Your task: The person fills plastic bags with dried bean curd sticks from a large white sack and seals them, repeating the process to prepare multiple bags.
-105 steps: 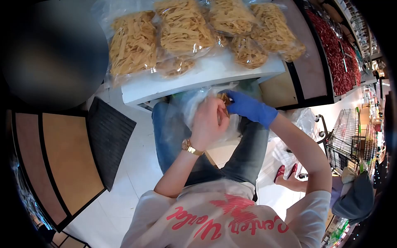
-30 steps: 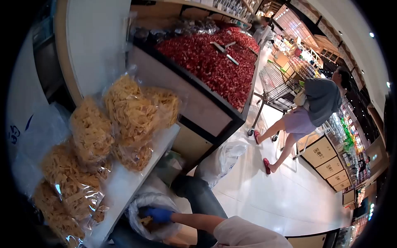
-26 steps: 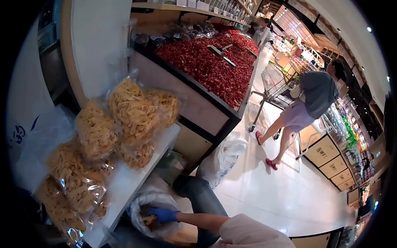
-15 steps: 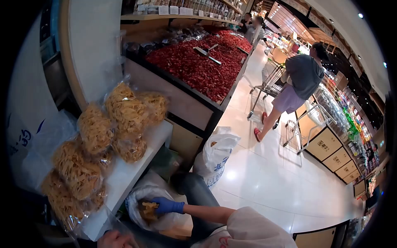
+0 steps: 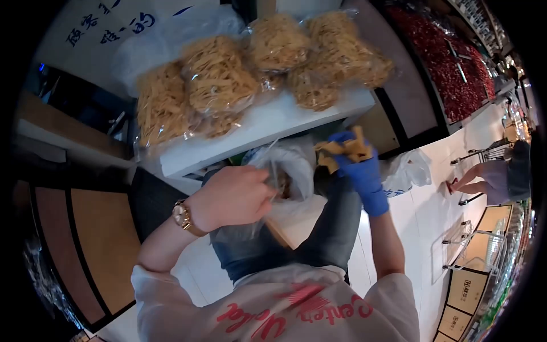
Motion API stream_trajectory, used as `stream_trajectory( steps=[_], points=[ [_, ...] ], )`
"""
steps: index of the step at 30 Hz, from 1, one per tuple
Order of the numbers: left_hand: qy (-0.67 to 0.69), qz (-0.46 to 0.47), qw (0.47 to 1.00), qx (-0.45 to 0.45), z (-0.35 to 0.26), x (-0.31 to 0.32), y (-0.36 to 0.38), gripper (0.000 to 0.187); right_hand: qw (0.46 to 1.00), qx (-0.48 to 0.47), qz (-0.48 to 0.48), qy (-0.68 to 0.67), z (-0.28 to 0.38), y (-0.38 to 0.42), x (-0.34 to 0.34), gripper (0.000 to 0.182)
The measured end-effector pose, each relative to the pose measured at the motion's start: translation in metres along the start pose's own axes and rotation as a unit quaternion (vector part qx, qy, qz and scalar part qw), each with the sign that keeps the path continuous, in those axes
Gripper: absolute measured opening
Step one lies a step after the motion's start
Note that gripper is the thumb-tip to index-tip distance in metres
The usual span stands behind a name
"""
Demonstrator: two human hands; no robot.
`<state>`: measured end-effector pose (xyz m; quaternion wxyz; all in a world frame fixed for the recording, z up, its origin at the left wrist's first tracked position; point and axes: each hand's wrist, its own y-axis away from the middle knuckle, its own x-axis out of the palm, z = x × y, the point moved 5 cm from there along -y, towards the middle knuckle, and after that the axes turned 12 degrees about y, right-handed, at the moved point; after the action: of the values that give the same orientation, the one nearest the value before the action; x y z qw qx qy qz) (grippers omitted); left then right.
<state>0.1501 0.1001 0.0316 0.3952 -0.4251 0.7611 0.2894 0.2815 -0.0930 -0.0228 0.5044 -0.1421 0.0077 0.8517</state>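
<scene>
My right hand (image 5: 360, 168), in a blue glove, is closed around a bunch of flat yellow-tan dried strips (image 5: 356, 147). It is raised to the right of an open white plastic sack (image 5: 305, 162) that stands between my knees, with more strips partly visible inside. My bare left hand (image 5: 236, 194), a gold watch at the wrist, grips a clear plastic bag (image 5: 245, 229) in front of the sack. The bag is thin and see-through, and my fingers cover part of it. Beyond both hands, filled clear bags of the same strips (image 5: 221, 77) lie on a white ledge (image 5: 268, 122).
A second white sack (image 5: 407, 171) stands on the floor at right. Behind it is a bin of dried red goods (image 5: 450, 62). A person (image 5: 496, 176) with a shopping cart (image 5: 484, 154) is in the aisle. Wooden panelled cabinets (image 5: 105, 245) stand at left.
My view has swung left and down. My right hand has come up out of the sack with strips in it. My left hand, at the lower edge before, is now beside the sack.
</scene>
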Motion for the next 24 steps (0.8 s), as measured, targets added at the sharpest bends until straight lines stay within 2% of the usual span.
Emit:
stream_trajectory(
  steps=[5,6,7,8,9,10,11,13,14,16,18,22,24],
  points=[
    [-0.028,-0.013,0.999,0.021,-0.006,0.004,-0.001,0.026,0.996,0.059,0.050,-0.044,0.050,-0.005,0.015,0.032],
    [-0.053,-0.020,0.998,0.034,-0.008,0.001,-0.015,0.026,0.997,-0.024,0.061,-0.036,0.036,-0.012,0.022,0.033],
    [-0.053,-0.038,0.997,0.051,-0.012,-0.003,-0.020,0.027,0.995,0.003,0.087,-0.043,0.042,-0.010,0.030,0.036],
    [-0.045,-0.053,0.995,0.069,-0.015,-0.001,-0.014,0.027,0.997,-0.030,0.071,0.007,0.028,-0.009,0.041,0.039],
    [-0.039,-0.025,0.998,0.035,-0.016,-0.001,-0.012,0.026,0.993,-0.067,0.084,0.041,0.046,-0.006,0.049,0.043],
    [-0.025,-0.023,0.999,0.008,-0.016,-0.003,-0.010,0.026,0.989,-0.031,0.069,-0.124,0.011,-0.004,0.073,0.045],
    [-0.016,-0.026,1.000,0.001,-0.013,0.001,-0.005,0.027,0.975,0.056,0.149,-0.153,0.023,0.001,0.079,0.044],
    [-0.010,-0.026,1.000,0.001,-0.008,-0.003,-0.005,0.027,0.970,-0.028,0.127,-0.205,0.001,-0.004,0.098,0.040],
    [0.001,-0.021,1.000,-0.017,-0.005,-0.005,-0.003,0.025,0.971,-0.028,0.120,-0.205,0.006,-0.002,0.095,0.040],
    [0.012,-0.015,0.999,-0.035,0.001,-0.005,-0.002,0.024,0.971,0.047,0.123,-0.202,0.002,0.004,0.100,0.038],
    [0.044,-0.045,0.996,-0.063,0.004,-0.008,0.000,0.024,0.970,0.053,0.108,-0.211,-0.005,0.006,0.103,0.038],
    [0.069,-0.091,0.992,-0.051,0.009,-0.007,-0.001,0.020,0.973,0.085,0.088,-0.194,-0.008,0.010,0.098,0.038],
    [0.069,-0.134,0.987,-0.052,0.019,-0.006,0.002,0.016,0.977,0.056,0.080,-0.191,-0.019,0.010,0.099,0.039]
  ],
)
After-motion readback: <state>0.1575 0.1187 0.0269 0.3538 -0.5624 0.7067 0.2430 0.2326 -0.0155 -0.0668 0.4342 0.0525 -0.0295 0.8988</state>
